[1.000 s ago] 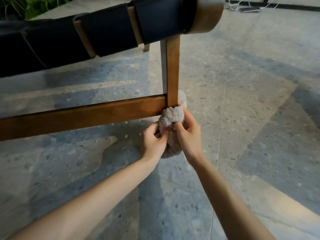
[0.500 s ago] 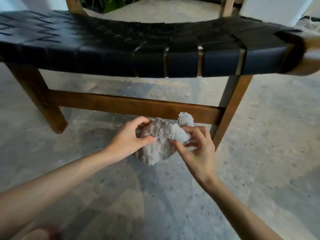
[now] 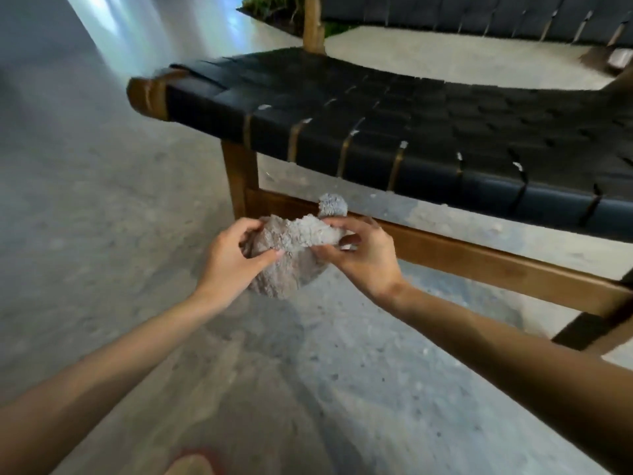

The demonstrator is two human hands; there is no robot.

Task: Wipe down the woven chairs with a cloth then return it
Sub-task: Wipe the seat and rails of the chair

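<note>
The left hand (image 3: 233, 255) and right hand (image 3: 359, 255) both still pinch the fluffy grey cloth (image 3: 287, 248) with curled fingers. The cloth hangs in the air between them and no longer rubs the wood like a moment ago. The chair (image 3: 376, 132) rail (image 3: 479, 262) is just behind the hands, with the seat edge (image 3: 394, 173) above. Bare floor (image 3: 102, 234) lies open to the left and below.

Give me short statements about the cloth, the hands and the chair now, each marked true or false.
1. Both the left hand and the right hand grip the cloth. True.
2. The cloth is bright red. False: it is pale grey.
3. The seat is woven of dark straps. True.
4. The cloth lies on the seat. False: it is held below the seat, near the wooden rail.
</note>
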